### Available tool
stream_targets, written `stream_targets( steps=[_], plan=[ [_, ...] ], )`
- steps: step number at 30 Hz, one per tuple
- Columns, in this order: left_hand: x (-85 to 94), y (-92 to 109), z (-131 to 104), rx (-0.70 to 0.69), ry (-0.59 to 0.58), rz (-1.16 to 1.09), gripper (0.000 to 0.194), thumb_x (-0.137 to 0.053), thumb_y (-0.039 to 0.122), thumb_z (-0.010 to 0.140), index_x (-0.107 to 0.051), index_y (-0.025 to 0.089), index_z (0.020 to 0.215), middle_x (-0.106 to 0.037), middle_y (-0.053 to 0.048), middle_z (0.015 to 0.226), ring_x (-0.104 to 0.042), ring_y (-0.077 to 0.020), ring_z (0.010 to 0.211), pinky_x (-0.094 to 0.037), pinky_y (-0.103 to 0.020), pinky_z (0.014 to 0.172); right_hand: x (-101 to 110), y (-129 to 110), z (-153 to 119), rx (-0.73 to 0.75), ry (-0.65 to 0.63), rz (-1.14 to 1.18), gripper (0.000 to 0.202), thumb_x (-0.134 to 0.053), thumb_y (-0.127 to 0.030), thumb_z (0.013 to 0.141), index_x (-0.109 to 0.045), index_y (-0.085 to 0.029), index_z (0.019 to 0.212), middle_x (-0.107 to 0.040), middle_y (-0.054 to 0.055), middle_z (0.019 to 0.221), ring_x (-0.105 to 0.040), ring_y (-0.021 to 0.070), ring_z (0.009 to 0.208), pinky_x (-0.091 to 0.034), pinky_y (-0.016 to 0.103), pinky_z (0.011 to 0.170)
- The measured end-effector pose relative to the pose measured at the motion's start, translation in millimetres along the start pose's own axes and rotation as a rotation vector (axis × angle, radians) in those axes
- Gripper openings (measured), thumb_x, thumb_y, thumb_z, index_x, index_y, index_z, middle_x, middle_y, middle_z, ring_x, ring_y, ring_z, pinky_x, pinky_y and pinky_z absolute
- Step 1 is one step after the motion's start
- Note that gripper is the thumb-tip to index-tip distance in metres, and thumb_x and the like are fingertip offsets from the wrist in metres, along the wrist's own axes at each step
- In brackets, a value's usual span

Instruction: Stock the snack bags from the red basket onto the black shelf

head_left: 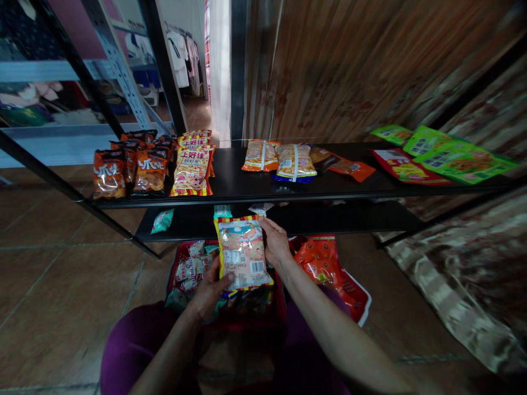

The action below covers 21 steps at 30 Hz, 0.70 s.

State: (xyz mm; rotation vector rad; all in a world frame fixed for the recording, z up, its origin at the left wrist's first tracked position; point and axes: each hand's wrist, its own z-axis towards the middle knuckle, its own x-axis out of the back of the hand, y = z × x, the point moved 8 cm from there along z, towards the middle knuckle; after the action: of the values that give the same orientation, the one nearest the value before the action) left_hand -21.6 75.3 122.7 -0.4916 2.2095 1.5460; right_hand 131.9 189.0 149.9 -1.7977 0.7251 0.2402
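Between my two hands is a snack bag (241,249) with red-and-yellow striped edges and a barcode on the side facing me. My left hand (214,285) grips its lower left corner, thumb on the front. At its upper right edge my right hand (275,240) closes on the bag, with the fingertips partly hidden behind it. Below the bag stands a red basket (283,304) with small packets inside. Similar striped snack bags (192,170) stand in a row on the black shelf (230,181) ahead.
Orange-and-black snack bags (109,174) stand at the shelf's left. Two clear-fronted packs (294,160) lie mid-shelf, green bags (457,153) at the right. A teal packet (162,220) lies on the lower shelf. A large red bag (325,263) is right of the basket.
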Motion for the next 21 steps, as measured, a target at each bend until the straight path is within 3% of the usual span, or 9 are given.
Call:
stream_targets(
  steps=[4,9,15,17,21],
  plan=[
    [4.1,4.5,-0.2,0.000,0.032,-0.045,0.060,-0.071,0.024,0.070,-0.050,0.024,0.126,-0.064,-0.006,0.118,-0.057,-0.0238,0.111,-0.042,-0.037,0.097,-7.3,-4.1,0.4,0.036,-0.139,-0.087,0.029,-0.077,-0.042,0.058,-0.068,-0.020,0.075,-0.072,-0.001,0.074,-0.064,0.0166,0.072,-0.050,0.028,0.068],
    [4.7,18.8,2.7,-0.045,0.048,-0.109,0.055,-0.071,0.024,0.071,-0.052,0.023,0.122,-0.064,-0.006,0.117,-0.058,-0.0228,0.109,-0.044,-0.037,0.096,-7.2,-1.4,-26.1,-0.081,-0.388,-0.312,0.045,-0.068,-0.051,0.069,-0.064,-0.028,0.107,-0.068,0.001,0.109,-0.061,0.0205,0.100,-0.049,0.031,0.079],
    [3.1,22.7,3.5,-0.044,0.113,-0.156,0.052,-0.074,0.025,0.066,-0.055,0.021,0.115,-0.066,-0.006,0.113,-0.060,-0.0228,0.106,-0.046,-0.036,0.093,0.1,0.8,-56.6,-0.048,-0.591,-0.489,0.049,-0.071,-0.043,0.069,-0.062,-0.025,0.113,-0.071,0.001,0.097,-0.063,0.0162,0.089,-0.047,0.029,0.081],
    [0.6,21.0,2.6,-0.035,0.113,-0.160,0.053,-0.074,0.027,0.067,-0.054,0.023,0.116,-0.065,-0.005,0.114,-0.060,-0.0224,0.106,-0.047,-0.036,0.092,2.5,3.1,-56.5,-0.030,-0.580,-0.463,0.048,-0.071,-0.042,0.068,-0.063,-0.024,0.111,-0.071,0.000,0.091,-0.063,0.0154,0.081,-0.047,0.028,0.077],
    [-6.8,22.2,1.5,-0.031,0.086,-0.195,0.049,-0.071,0.031,0.070,-0.055,0.022,0.116,-0.063,-0.006,0.118,-0.057,-0.0225,0.111,-0.046,-0.034,0.094,15.1,4.0,-47.9,0.014,-0.417,-0.420,0.045,-0.073,-0.042,0.063,-0.067,-0.021,0.102,-0.072,0.000,0.081,-0.062,0.0138,0.070,-0.047,0.027,0.069]
  ],
)
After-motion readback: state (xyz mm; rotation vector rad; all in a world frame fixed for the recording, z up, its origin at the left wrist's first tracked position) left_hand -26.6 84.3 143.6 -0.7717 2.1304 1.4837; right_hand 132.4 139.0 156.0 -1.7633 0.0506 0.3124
